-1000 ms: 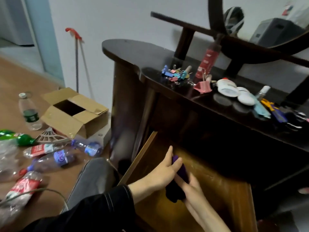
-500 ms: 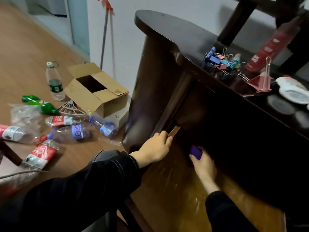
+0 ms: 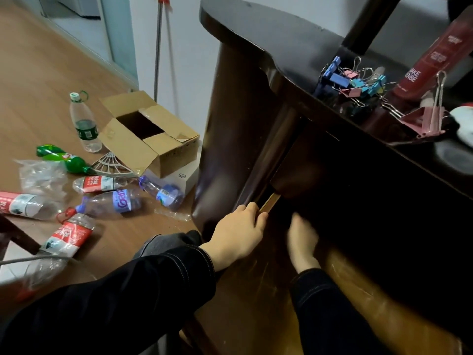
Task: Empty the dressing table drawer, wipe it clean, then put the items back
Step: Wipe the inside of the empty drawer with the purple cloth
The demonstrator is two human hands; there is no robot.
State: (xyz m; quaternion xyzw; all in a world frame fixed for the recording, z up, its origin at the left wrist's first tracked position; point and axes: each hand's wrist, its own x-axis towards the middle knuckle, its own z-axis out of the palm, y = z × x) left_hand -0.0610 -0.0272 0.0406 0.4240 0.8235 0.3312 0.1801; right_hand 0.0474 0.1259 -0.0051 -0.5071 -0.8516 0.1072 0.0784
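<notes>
The left hand [image 3: 238, 233] is curling its fingers over the left rim of the drawer [image 3: 358, 298]. The right hand [image 3: 303, 238] is lying inside it, blurred, its grip impossible to tell. The drawer is standing pulled out beneath the tabletop [image 3: 268, 32] edge, its back in shadow. Binder clips [image 3: 350, 80] are sitting near that edge. Bottles [image 3: 112, 202] and a box [image 3: 151, 134] are crowding the floor to the left.
</notes>
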